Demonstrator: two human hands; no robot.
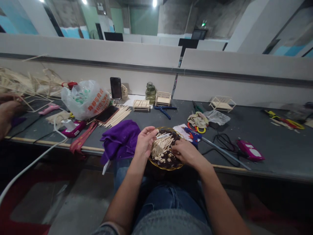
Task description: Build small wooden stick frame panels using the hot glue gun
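Note:
A round basket with a gold rim (168, 168) sits at the table's front edge, over my lap. On its dark lining lie short wooden sticks (161, 146) and small pale flower-shaped wooden pieces (160, 159). At the basket's left rim, my left hand (144, 141) pinches a small pale wooden piece (156, 131) between thumb and fingertips. My right hand (186, 151) reaches in over the right side, fingers bent together and low among the pieces. Whatever those fingertips hold, if anything, is hidden.
Left of the basket lie a purple cloth (122, 138), long sticks (119, 116) and a plastic bag (85, 99). Blue pliers (165, 111) and small stick-built furniture (141, 105) stand behind. A glue gun (192, 134) lies right. Another person's hand (9, 111) works far left.

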